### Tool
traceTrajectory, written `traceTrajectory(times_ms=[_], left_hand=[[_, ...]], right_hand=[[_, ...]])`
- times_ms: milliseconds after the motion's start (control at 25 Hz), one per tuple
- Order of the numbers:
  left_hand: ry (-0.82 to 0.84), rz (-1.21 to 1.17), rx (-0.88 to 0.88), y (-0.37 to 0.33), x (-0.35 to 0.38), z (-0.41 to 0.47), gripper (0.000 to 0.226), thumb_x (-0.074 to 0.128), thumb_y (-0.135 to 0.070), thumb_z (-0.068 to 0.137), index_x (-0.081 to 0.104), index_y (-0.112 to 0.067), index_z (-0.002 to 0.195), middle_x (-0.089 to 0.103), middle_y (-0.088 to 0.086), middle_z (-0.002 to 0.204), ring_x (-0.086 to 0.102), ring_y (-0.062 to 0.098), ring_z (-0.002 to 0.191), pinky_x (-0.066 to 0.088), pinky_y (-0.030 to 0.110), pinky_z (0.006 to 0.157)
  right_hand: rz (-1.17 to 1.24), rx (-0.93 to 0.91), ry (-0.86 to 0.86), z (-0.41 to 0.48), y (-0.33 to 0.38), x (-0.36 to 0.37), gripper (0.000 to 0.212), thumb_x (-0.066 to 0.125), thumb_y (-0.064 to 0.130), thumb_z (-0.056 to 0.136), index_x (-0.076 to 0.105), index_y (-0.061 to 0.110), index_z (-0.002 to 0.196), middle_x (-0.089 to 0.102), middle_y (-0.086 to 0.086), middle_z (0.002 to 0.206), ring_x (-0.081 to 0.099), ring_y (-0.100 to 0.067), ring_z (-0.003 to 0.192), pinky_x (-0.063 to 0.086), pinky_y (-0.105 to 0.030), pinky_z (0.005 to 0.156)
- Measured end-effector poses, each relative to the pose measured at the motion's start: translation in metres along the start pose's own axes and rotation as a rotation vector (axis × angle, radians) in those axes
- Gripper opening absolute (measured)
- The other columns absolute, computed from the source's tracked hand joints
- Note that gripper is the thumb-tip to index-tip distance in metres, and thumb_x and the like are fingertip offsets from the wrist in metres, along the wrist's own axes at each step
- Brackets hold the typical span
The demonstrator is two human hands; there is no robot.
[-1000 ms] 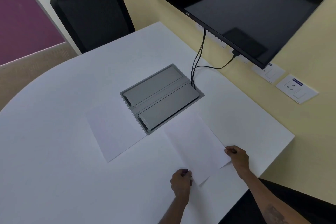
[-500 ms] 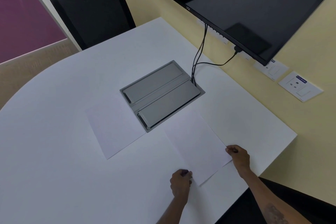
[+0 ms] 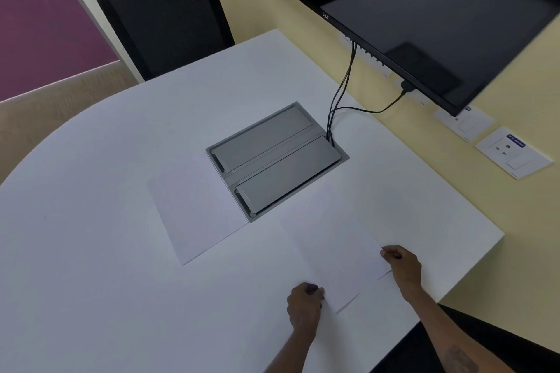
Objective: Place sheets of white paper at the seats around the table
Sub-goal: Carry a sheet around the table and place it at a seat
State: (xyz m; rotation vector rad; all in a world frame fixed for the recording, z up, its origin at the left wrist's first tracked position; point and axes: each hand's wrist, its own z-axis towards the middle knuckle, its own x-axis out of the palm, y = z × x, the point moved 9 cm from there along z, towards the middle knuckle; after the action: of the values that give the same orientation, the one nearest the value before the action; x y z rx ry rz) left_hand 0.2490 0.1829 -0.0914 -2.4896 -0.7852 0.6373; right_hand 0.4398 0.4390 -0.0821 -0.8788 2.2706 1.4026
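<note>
A white sheet of paper (image 3: 330, 251) lies flat on the white table (image 3: 91, 251) near its front right corner. My left hand (image 3: 304, 306) pinches the sheet's near left edge. My right hand (image 3: 401, 263) pinches its right corner, which is slightly lifted. A second white sheet (image 3: 194, 212) lies flat to the left, beside the grey cable box, with no hand on it.
A grey metal cable box (image 3: 275, 160) is sunk into the table's middle, with black cables (image 3: 339, 100) running up to a wall-mounted black screen (image 3: 424, 9). A black chair (image 3: 163, 18) stands at the far side. Wall sockets (image 3: 512, 151) sit to the right.
Both hands stay on the sheet's edges almost unmoved. The view has shifted slightly; the sheet's position on the table is nearly the same.
</note>
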Motion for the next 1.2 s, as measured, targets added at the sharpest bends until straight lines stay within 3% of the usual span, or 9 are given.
traceTrajectory(times_ms=[120,280,400,600,840,1040,1200], left_hand=[[0.021,0.033,0.001,-0.001,-0.004,0.002,0.023,0.077,-0.037,0.078,0.077,-0.014,0.081,0.078,-0.001,0.075,0.076,0.023,0.075,0.062,0.035,0.079],[0.013,0.062,-0.008,0.009,-0.031,0.003,0.043,0.069,-0.059,0.078,0.073,-0.016,0.07,0.076,-0.007,0.066,0.076,0.017,0.063,0.062,0.03,0.075],[-0.031,0.057,0.009,0.016,-0.059,0.004,0.045,0.064,-0.062,0.081,0.07,-0.019,0.067,0.075,-0.011,0.063,0.074,0.012,0.058,0.06,0.029,0.075],[-0.132,0.025,0.069,0.021,-0.132,0.007,0.038,0.058,-0.054,0.09,0.069,-0.022,0.071,0.074,-0.011,0.064,0.071,0.009,0.056,0.055,0.024,0.064],[-0.21,0.021,0.097,0.028,-0.229,0.024,0.025,0.057,-0.047,0.092,0.068,-0.025,0.088,0.074,-0.004,0.085,0.07,0.021,0.081,0.058,0.038,0.084],[-0.335,-0.018,0.101,0.021,-0.31,0.043,0.022,0.061,-0.03,0.094,0.068,-0.018,0.111,0.073,0.001,0.104,0.065,0.024,0.097,0.05,0.036,0.094],[-0.368,-0.074,0.08,0.007,-0.344,0.062,0.027,0.06,-0.021,0.093,0.067,-0.016,0.119,0.073,0.004,0.112,0.065,0.026,0.106,0.048,0.034,0.095]], right_hand=[[-0.003,0.011,-0.012,-0.002,0.001,0.0,0.02,0.072,0.011,0.087,0.073,0.003,0.105,0.073,-0.015,0.103,0.066,-0.032,0.102,0.049,-0.034,0.086],[-0.113,-0.018,-0.158,-0.019,0.013,-0.001,0.031,0.072,0.021,0.089,0.068,0.01,0.117,0.065,-0.015,0.117,0.059,-0.035,0.111,0.045,-0.053,0.098],[-0.169,-0.096,-0.188,-0.042,0.031,0.018,0.03,0.069,0.022,0.09,0.067,0.015,0.119,0.06,-0.012,0.122,0.053,-0.034,0.116,0.039,-0.052,0.1],[-0.184,-0.222,-0.102,-0.102,0.064,0.095,0.027,0.069,0.018,0.09,0.068,0.014,0.117,0.062,-0.01,0.12,0.054,-0.032,0.114,0.04,-0.051,0.1],[-0.216,-0.294,0.02,-0.172,0.1,0.188,0.028,0.07,0.014,0.089,0.068,0.007,0.116,0.064,-0.013,0.119,0.056,-0.033,0.112,0.043,-0.051,0.098],[-0.265,-0.397,0.145,-0.214,0.145,0.253,0.028,0.063,0.009,0.094,0.064,0.0,0.121,0.061,-0.015,0.124,0.054,-0.031,0.119,0.045,-0.046,0.103],[-0.276,-0.442,0.196,-0.225,0.183,0.293,0.027,0.059,0.006,0.095,0.063,-0.001,0.121,0.06,-0.014,0.126,0.053,-0.029,0.122,0.045,-0.041,0.104]])
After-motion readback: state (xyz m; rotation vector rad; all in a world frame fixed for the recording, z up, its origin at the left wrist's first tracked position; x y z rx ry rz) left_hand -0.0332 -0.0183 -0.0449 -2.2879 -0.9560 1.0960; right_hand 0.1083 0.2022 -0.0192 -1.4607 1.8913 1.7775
